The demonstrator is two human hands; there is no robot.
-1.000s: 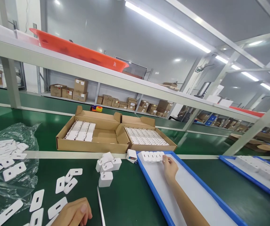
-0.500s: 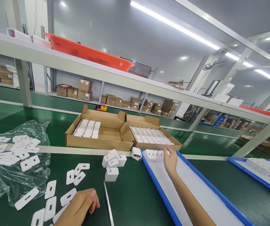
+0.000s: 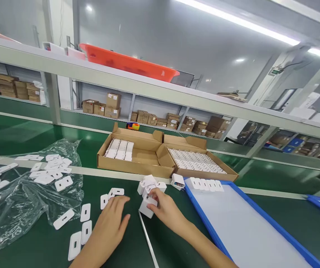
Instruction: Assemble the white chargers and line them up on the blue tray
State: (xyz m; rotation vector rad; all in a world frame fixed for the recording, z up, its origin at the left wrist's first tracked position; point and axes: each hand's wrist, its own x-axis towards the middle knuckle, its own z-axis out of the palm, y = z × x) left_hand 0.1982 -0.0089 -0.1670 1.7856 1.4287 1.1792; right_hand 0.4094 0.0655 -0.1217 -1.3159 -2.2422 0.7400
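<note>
My right hand [image 3: 167,208] has its thumb and forefinger closed on a white charger housing [image 3: 146,211], the nearest of a small cluster. The other white housings [image 3: 148,181] sit right behind it, some partly covered by my fingers. My left hand [image 3: 111,219], thumb and fingers apart, hovers over the mat beside the loose white cover plates [image 3: 104,201] with slots. Metal tweezers [image 3: 148,238] lie between my hands, their tip close to the held housing. To the right, a blue-rimmed tray [image 3: 246,223] bears a row of white housings [image 3: 206,185] along its far end.
Two open cardboard boxes [image 3: 134,169] stand behind, with white pieces packed inside. One more housing [image 3: 178,181], open end showing, is beside the tray corner. Clear plastic film [image 3: 34,201] with more plates spreads on the left. A shelf [image 3: 148,83] with an orange bin crosses above.
My right hand has left the row in the tray and come back left to the housing cluster. My left hand has moved up and its fingers have spread. The view has turned left.
</note>
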